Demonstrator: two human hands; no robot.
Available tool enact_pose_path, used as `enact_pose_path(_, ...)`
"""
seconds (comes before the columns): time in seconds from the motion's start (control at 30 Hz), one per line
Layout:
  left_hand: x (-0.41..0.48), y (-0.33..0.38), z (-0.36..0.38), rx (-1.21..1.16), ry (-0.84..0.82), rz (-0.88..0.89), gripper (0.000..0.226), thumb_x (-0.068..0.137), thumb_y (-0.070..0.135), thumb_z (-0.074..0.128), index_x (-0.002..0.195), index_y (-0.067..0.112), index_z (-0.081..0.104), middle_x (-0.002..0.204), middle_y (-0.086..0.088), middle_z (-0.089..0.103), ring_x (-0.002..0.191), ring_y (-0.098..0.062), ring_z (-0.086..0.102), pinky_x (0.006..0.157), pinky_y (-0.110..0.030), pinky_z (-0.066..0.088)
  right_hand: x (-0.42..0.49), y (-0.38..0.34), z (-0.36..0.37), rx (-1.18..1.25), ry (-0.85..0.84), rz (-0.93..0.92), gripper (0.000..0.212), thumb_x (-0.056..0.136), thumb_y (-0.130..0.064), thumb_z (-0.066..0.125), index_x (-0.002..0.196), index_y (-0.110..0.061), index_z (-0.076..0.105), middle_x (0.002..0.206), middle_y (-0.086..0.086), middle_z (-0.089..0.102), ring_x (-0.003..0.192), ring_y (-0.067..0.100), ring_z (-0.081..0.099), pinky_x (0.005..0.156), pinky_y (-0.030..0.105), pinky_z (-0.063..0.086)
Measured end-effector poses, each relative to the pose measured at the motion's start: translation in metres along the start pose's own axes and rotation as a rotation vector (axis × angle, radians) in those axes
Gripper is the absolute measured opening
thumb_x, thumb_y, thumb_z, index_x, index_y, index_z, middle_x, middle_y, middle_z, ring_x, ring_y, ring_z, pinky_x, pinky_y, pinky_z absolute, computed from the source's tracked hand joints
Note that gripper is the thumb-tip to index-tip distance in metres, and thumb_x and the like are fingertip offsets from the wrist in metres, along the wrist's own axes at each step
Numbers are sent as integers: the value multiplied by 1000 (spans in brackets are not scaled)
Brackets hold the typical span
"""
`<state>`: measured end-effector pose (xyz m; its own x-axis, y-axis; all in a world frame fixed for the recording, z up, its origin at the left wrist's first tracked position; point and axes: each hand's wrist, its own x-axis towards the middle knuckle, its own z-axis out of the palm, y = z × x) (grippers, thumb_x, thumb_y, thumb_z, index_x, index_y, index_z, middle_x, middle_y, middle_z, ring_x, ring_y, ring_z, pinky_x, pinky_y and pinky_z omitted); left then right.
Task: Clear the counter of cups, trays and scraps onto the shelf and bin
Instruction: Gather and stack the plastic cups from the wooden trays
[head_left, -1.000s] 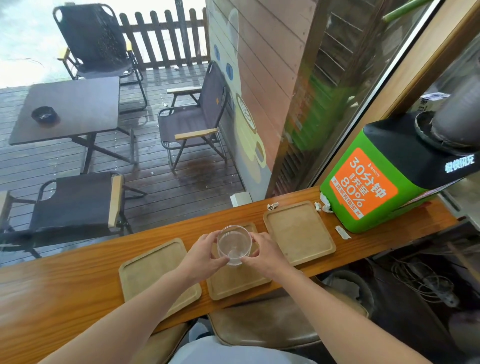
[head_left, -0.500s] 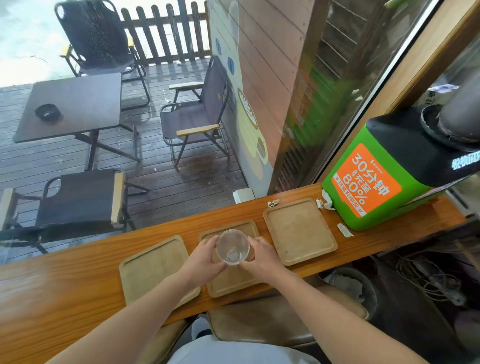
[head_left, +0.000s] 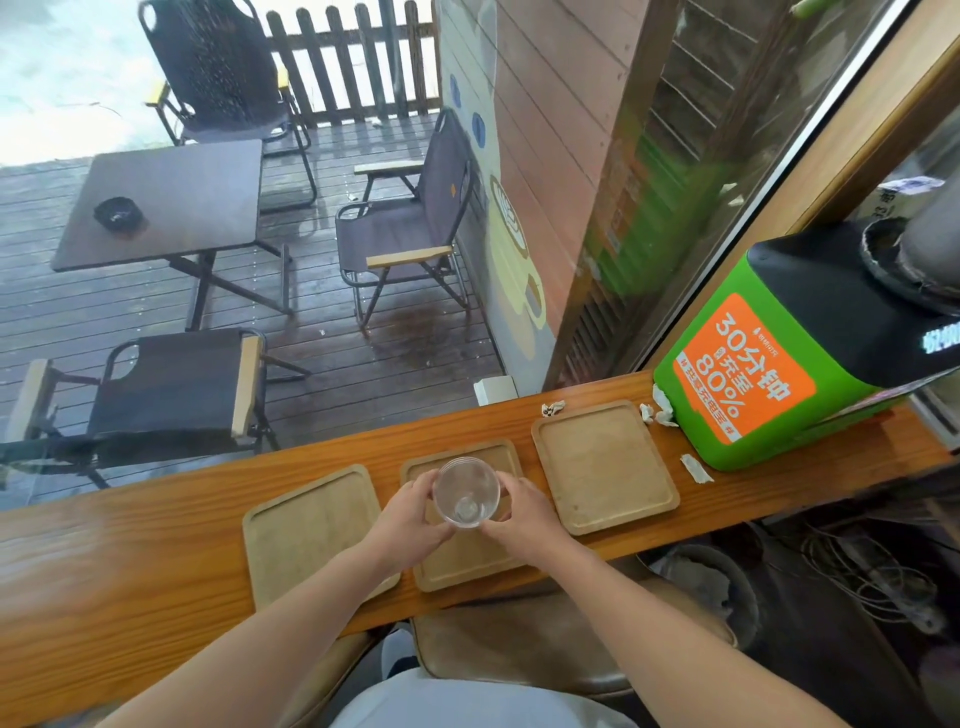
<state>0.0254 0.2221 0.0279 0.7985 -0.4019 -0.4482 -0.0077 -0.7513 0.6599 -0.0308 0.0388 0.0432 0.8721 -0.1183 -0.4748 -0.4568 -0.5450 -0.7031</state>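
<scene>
A clear glass cup (head_left: 466, 491) is held over the middle wooden tray (head_left: 457, 564), gripped from both sides by my left hand (head_left: 410, 519) and my right hand (head_left: 524, 512). The cup looks empty. A second wooden tray (head_left: 306, 525) lies to the left and a third wooden tray (head_left: 602, 465) to the right, all on the long wooden counter (head_left: 130, 561). Small white paper scraps (head_left: 658, 413) lie near the right tray, another paper scrap (head_left: 696, 467) by its right edge, and a crumpled scrap (head_left: 551, 409) at the counter's far edge.
A green and black machine (head_left: 789, 364) with an orange label stands on the counter's right end. A round stool seat (head_left: 519, 644) sits below the counter in front of me. A bin (head_left: 711, 577) and cables are on the floor at the right. Beyond the window are chairs and a table.
Both hands have kept their grip on the cup, which sank slightly toward the middle tray. The camera view shifted a little.
</scene>
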Motion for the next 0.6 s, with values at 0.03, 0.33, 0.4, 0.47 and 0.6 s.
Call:
enact_pose_path(0.03,0,1,0,-10,4,-10,76,78,35,79,142,32,38,115,18,50,98,-16,62,88,-36,57,0,0,0,5,-2,2,60,81,-33,78,132,-33,46,115,-11,45,101,13,58,89,34,55)
enact_pose_path(0.33,2,8,1,-261,-4,-234,74,77,7,80,135,37,44,107,16,56,84,-15,67,56,-20,57,2,-2,3,138,-4,65,70,73,-35,84,132,-31,47,120,-10,53,110,9,52,78,21,43)
enact_pose_path(0.4,2,8,2,-298,-16,-268,76,78,3,77,138,36,44,109,13,57,85,-18,68,59,-24,59,3,-1,3,158,-29,98,72,76,-31,83,136,-31,44,122,-10,52,111,11,51,86,29,49)
enact_pose_path(0.47,1,8,3,-359,-34,-299,75,80,3,75,140,35,43,111,10,58,85,-21,70,61,-28,61,2,-2,3,200,-59,129,75,79,-30,82,140,-34,39,121,-12,48,111,12,51,92,39,55)
enact_pose_path(0.6,-2,8,4,-443,-48,-332,75,83,8,74,143,37,40,116,6,59,86,-22,72,64,-33,63,0,-1,4,250,-74,155,85,81,-25,80,147,-40,29,135,-5,46,119,20,51,95,46,55)
